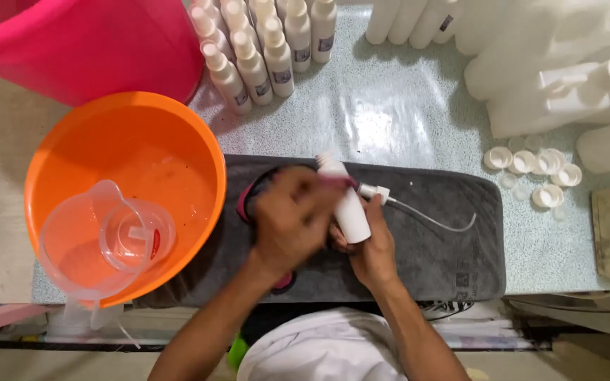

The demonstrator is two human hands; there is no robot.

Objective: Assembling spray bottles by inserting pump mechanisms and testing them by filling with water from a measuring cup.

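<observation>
My right hand [370, 247] grips a small white plastic bottle [347, 204], tilted over the dark grey towel [453, 240]. My left hand [287, 222] is blurred, fingers closed at the bottle's neck near something pink; what it pinches I cannot make out. A white pump head with a long clear dip tube [425, 212] lies on the towel right beside the bottle. A dark round object with a pink rim [248, 201] sits partly hidden under my left hand.
An orange basin [185, 141] at left holds a clear measuring jug [100, 240] with a funnel inside. A pink bucket [86, 42] stands behind it. Rows of capped white bottles [262, 49], large white jugs [566, 85] and loose white caps [538, 166] line the back and right.
</observation>
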